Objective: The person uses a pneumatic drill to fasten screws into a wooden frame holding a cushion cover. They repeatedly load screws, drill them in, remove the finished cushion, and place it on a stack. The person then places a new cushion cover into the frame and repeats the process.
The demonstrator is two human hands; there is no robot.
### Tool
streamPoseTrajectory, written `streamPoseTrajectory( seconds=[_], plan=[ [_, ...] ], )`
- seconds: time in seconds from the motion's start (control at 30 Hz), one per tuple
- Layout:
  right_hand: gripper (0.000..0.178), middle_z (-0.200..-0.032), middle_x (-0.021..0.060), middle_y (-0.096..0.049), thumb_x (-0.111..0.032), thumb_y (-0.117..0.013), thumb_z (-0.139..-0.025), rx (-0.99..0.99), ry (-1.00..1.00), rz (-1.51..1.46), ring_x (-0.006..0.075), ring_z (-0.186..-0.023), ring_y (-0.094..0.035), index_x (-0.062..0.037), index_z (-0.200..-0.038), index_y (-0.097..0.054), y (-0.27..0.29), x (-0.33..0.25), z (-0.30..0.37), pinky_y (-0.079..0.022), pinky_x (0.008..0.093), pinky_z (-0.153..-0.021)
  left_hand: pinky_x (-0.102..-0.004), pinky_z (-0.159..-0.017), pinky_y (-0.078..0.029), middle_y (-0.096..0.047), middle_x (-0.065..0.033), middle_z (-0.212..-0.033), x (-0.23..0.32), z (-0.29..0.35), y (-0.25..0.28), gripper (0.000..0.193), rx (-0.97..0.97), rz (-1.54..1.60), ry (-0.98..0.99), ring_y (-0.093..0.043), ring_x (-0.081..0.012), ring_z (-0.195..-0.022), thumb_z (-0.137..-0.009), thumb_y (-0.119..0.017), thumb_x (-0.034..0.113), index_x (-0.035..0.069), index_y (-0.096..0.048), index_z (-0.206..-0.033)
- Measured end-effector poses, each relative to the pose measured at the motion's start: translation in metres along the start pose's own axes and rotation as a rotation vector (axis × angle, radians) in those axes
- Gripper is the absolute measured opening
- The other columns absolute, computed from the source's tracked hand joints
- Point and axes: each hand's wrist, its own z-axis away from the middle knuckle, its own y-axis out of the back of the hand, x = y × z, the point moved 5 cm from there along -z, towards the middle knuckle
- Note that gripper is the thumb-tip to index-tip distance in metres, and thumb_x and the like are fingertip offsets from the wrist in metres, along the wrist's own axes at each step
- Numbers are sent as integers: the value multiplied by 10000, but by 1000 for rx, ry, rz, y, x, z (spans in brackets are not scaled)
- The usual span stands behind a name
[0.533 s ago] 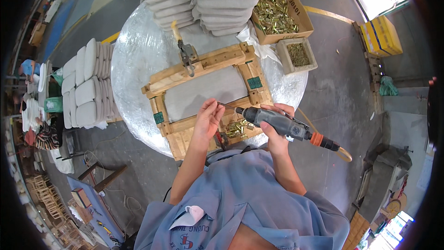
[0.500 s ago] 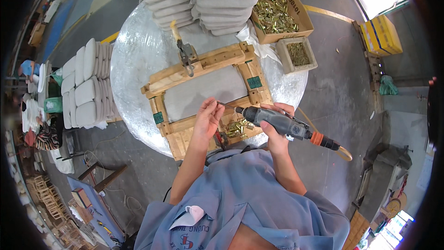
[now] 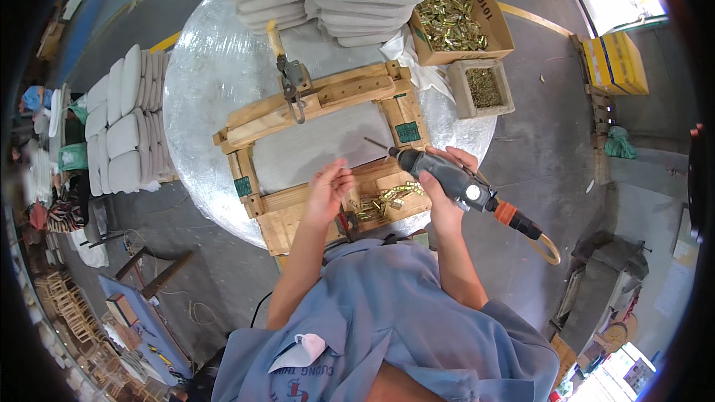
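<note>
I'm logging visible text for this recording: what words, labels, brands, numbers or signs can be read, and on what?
Wording is not copied out here.
Cardboard box: large dark characters, readable.
Blue shirt: dark lettering and a reddish emblem, partly cut off.
Power tool: round pale mark, too small to read.
Green patches: markings too small to read.

Left hand (image 3: 328,192) half-curled — right hand (image 3: 445,207) tight

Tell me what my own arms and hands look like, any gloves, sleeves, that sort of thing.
Your left hand and right hand are bare, with no gloves, and no watch or bracelet shows. Your forearms are uncovered; the sleeves of your blue-grey shirt stop higher up.
</note>
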Motion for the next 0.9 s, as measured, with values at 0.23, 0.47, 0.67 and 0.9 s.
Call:
streamPoseTrajectory(
  seconds=[0.23, 0.47, 0.67, 0.9],
  plan=[
    [638, -1249, 180, -700, -45, -866, -859, 25, 35, 143, 238, -1168, -683, -46, -1366, -478, -9, 19, -56, -527, 387, -1069, -272, -545, -616, -752, -94, -814, 49, -26, 58, 338, 131, -119, -164, -730, -150, -633, -1042, -720, 358, 23, -705, -1000],
    [622, -1250, 204, -702, -48, -869, -853, -3, 76, 219, 266, -1183, -688, -40, -1354, -502, -21, 37, -81, -537, 400, -1069, -273, -507, -607, -775, -116, -837, 50, -21, 56, 347, 144, -102, -107, -758, -173, -645, -1043, -716, 363, 17, -700, -1024],
    [618, -1255, 205, -708, -44, -875, -851, -8, 59, 243, 266, -1161, -697, -40, -1357, -519, -22, 44, -85, -578, 388, -1000, -264, -522, -608, -792, -118, -914, 48, -23, 59, 319, 154, -129, -87, -774, -175, -689, -1026, -750, 344, 31, -700, -1061],
    [617, -1262, 201, -708, -13, -865, -845, 15, -19, 219, 260, -1178, -694, -54, -1351, -515, -20, 46, -87, -539, 396, -1065, -255, -553, -610, -800, -108, -965, 49, -21, 56, 294, 141, -155, -85, -787, -175, -748, -1010, -778, 322, 45, -704, -1075]
  ],
)
